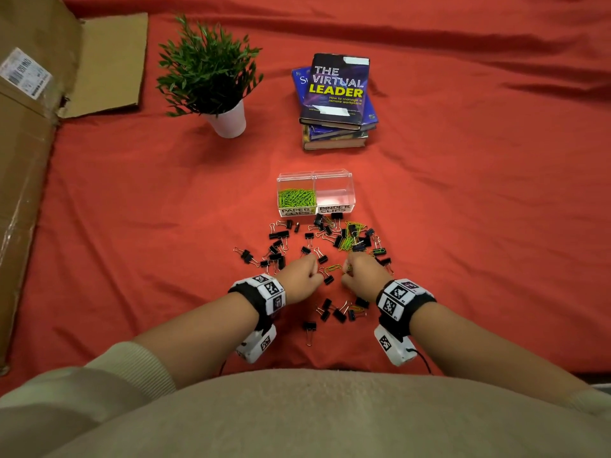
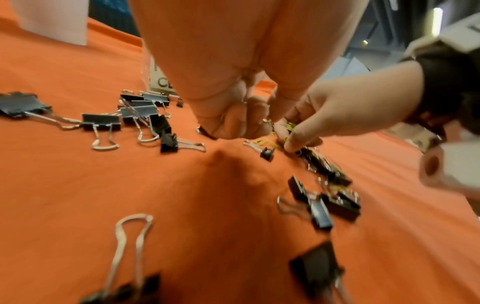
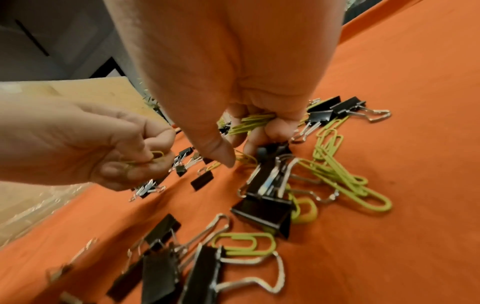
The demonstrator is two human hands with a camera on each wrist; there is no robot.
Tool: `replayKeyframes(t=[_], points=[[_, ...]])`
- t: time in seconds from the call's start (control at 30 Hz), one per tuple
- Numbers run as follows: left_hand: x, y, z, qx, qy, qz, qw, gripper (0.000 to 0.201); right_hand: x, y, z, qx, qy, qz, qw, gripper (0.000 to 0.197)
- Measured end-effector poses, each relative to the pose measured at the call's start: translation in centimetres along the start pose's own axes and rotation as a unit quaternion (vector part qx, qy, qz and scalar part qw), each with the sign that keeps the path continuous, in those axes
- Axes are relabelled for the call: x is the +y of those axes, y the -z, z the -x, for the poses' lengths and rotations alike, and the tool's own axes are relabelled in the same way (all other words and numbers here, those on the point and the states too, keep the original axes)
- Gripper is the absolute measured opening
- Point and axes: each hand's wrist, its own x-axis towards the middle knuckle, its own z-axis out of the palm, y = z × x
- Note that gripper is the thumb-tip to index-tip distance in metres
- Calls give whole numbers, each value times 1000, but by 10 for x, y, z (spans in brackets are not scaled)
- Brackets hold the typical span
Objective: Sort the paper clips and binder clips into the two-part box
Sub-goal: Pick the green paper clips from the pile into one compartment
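The clear two-part box (image 1: pixel 350 190) stands on the red cloth; its PAPER CLIPS half holds green paper clips (image 1: pixel 296 197), and its BINDER CLIPS half looks empty. Black binder clips (image 1: pixel 277 238) and more green paper clips (image 1: pixel 350 233) lie scattered in front of it. My left hand (image 1: pixel 310 271) is low over the pile, its curled fingers pinching a green paper clip (image 3: pixel 153 158). Close beside it, my right hand (image 1: pixel 349 270) grips a bunch of green paper clips (image 3: pixel 253 122) in its curled fingers. One green paper clip (image 1: pixel 332 268) lies between the hands.
A potted plant (image 1: pixel 211 77) and a stack of books (image 1: pixel 337 100) stand behind the box. A large cardboard box (image 1: pixel 29 160) runs along the left edge. More binder clips (image 1: pixel 334 312) lie between my wrists, near my body.
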Motion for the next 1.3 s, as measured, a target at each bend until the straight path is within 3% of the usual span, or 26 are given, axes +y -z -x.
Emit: replayKeyframes(t=[0.2,0.33,0.43,0.57,0.63,0.77,0.93,1.07,1.13,1.2,1.3], points=[[15,5,-20,12,15,86,996,13,12,17,0,-4,-91,-191,977,14],[22,-1,-34,29,10,26,999,19,15,27,-1,-43,-131,-332,933,25],[26,-7,-42,41,-8,-52,998,17,13,30,0,-42,-136,-358,923,17],[25,-13,-45,32,-22,-174,984,26,12,26,-3,1,-82,-169,982,16],[21,-16,-45,31,-32,-195,980,31,8,21,-8,11,-49,-69,996,9],[14,-17,-43,38,-38,-204,977,28,1,9,-15,1,-16,32,999,11],[13,-16,-39,23,-37,-236,971,27,1,1,-18,-16,4,74,997,19],[14,-16,-38,12,-42,-284,958,32,-1,3,-18,-27,36,113,993,14],[16,-13,-35,13,-40,-253,967,29,0,9,-16,-16,15,49,999,9],[16,-5,-32,30,-24,-147,988,16,6,21,-14,-5,-34,-62,997,10],[7,12,-31,80,11,-6,997,7,20,42,-9,-34,-85,-222,971,9]])
